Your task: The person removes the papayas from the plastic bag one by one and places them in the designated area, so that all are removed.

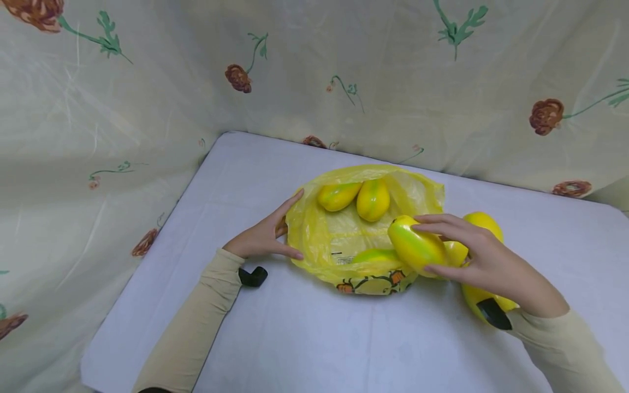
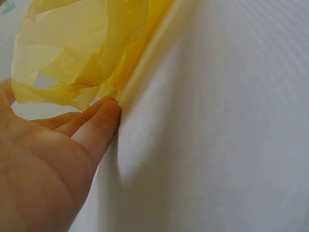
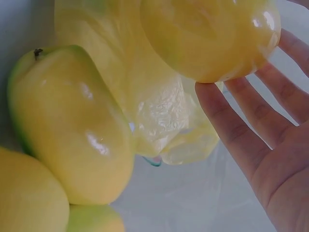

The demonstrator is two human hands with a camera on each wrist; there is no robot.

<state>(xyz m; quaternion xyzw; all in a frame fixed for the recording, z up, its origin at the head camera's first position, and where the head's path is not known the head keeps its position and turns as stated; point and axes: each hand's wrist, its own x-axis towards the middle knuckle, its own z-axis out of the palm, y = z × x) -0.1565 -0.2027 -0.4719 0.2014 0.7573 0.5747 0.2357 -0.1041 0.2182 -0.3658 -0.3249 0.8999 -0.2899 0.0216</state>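
A yellow plastic bag (image 1: pixel 314 240) lies on the table with its mouth spread wide. Inside it I see two mangoes at the back, the left mango (image 1: pixel 339 196) and the right mango (image 1: pixel 373 200), and part of a green-yellow mango (image 1: pixel 375 255) by the front rim. My left hand (image 1: pixel 267 234) touches the bag's left rim, thumb and fingers spread apart; in the left wrist view its fingertips meet the plastic. My right hand (image 1: pixel 474 251) grips a glossy yellow-green mango (image 1: pixel 416 244) between thumb and fingers, over the bag's right front rim.
Several more mangoes, one being a stemmed mango (image 3: pixel 72 125), lie right of the bag, partly hidden under my right hand and wrist. A white cloth covers the table (image 1: pixel 314 333). Flowered curtains (image 1: pixel 304 71) hang behind and to the left.
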